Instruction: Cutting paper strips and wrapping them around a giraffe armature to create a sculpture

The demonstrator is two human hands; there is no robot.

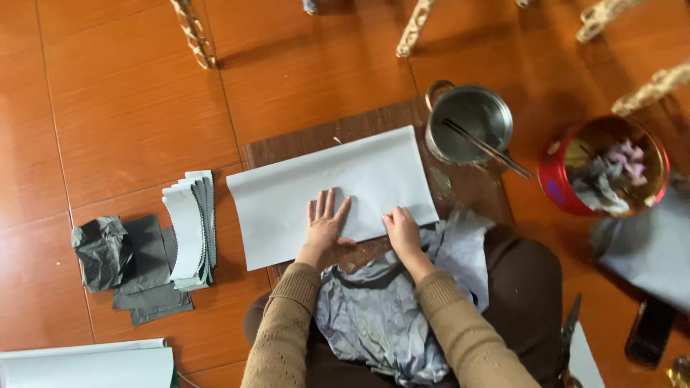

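pressing down on a pale grey sheet (330, 190) w/ both hands; sheet lies flat on a dark wooden board (471, 188) set on the orange-brown tiled floor (122, 93). sheet is tilted, its far edge rising toward the right, near left corner hanging off the board's edge onto the tiles.

left hand (325, 225): palm flat on the sheet near its front edge, fingers spread & pointing away from the body. right hand (402, 230): at the sheet's front edge just right of the left hand, fingers curled under; looks like it grips the edge but cannot tell exactly what is pinched. hands near each other, not touching. both arms in tan knit sleeves.

crumpled grey paper (381, 316) piled in the person's lap, reaching up to the front edge of the sheet beside the right hand.

around: metal pot (468, 126) on the board's far right corner, just beside the sheet's right end, w/ a thin metal rod (489, 149) lying across its rim. red round tin (604, 167) further right on the floor, holding scraps in grey & pink. left of the board, a fanned stack of pale grey strips (190, 230), overlapping darker grey pieces (147, 276); a crumpled dark grey wad (100, 251) at their left end. more pale sheets (90, 365) at bottom left corner. pale patterned furniture legs (194, 32) along the top.
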